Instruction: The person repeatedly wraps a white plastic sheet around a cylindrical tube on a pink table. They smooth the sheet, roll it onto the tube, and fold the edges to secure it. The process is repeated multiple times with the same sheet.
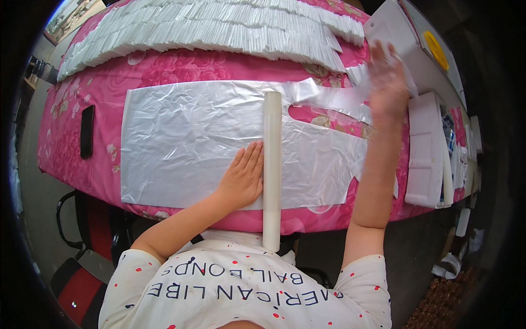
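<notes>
A silvery plastic bag with cut-out handles at its right end lies spread and wrinkled before me. Across it rests a long whitish tube, its near end jutting past the table edge toward my shirt. My left hand lies flat on the bag, fingers stretched out and close together, with its fingertips against the tube's left side. At the far right, my right hand is raised near the bag's upper handle, smeared by motion. Thin translucent film shows around it; whether its fingers grip any is unclear.
Long rows of folded white plastic bags cover the table's far side. A black phone lies at left on the pink flowered tablecloth. Right of my arm stand a white foam box and a white panel with a yellow ring.
</notes>
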`<state>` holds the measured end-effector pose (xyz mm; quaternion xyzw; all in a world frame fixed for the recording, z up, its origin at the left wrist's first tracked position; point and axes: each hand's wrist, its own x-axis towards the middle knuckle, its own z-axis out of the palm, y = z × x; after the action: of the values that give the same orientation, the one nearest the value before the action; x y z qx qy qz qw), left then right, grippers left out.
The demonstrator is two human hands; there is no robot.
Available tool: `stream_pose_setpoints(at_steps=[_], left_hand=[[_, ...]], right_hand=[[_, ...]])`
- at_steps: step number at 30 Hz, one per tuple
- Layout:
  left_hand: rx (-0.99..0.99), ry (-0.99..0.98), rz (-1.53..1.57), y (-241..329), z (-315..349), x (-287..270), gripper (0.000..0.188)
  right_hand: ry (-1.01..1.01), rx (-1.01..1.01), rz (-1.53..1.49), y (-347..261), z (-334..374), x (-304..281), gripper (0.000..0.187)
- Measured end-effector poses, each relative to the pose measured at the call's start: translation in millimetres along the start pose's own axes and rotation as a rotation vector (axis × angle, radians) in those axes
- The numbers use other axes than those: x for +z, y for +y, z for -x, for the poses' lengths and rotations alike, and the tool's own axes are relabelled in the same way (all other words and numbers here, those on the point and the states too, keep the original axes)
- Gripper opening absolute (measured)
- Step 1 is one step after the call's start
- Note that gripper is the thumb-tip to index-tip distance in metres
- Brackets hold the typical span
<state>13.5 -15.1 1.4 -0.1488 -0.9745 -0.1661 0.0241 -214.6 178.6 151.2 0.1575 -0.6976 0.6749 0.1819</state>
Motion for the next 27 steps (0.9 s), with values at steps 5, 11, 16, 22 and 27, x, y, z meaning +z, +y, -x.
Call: stream_pose_setpoints(at_steps=[5,11,16,22,27], left_hand=[[0.03,0.055,0.031,0.7,-2.1,6.2,0.061],[0.042,0.109,-0.033,-0.5,-3.9,22.0,0.061],[0.005,0.033,0.015,-0.5,-4.4,18.7,0.065],[-0.033,0.157,0.262,-2.0,-2.7,2.7,0.057],[-0.011,0.337,0.691,-46.0,-16.7,-25.4,0.045]], right_hand=[[-0.543,-0.231,0.156,-5.4,113.6,181.4,0.023],[-0.792,-0.115,0.362,21.6,245.7,310.0,0.047],[-1.031,-0.071,0.44,16.8,269.1,316.8,0.059],[-1.095,-0.129,0.132,-25.2,242.2,212.7,0.063],[-0.817,-0.198,0.293,-33.1,205.6,91.1,0.041]])
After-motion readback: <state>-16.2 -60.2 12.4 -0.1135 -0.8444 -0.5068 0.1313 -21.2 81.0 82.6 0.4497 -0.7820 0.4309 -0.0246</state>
